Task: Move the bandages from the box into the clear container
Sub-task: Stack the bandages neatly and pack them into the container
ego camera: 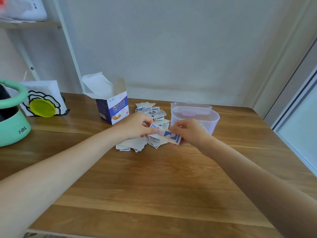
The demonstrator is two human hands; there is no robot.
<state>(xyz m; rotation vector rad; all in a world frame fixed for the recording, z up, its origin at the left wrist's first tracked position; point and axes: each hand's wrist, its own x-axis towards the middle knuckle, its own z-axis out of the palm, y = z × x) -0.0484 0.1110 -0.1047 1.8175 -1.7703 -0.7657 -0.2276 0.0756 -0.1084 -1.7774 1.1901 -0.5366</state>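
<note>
Toward the desk's [154, 177] far edge, centre: open bandage box [112, 107], upright, flaps raised; contents not visible from this angle. Just right of box — loose pile of wrapped bandages [151, 114] spilled flat on the wood, reaching from near the far edge down under both hands. Right of pile, touching or nearly so: clear container [195, 119], open-topped, lid [191, 107] propped behind it; a few wrappers apparently inside, hard to confirm through the plastic.

Above pile's near end: small stack of bandages [166, 135], long axis running left to right, tilted slightly down at right. Left hand [137, 126] pinching stack's left end, fingers curled over it. Right hand [190, 132] pinching right end, thumb beneath.

Container directly beyond and right of right hand, hence nearer that hand; probable next move a short carry rightward, away from the near edge, over the rim, long axis along the container's length.

Far left corner: green pot [12, 121], printed card [44, 98].
</note>
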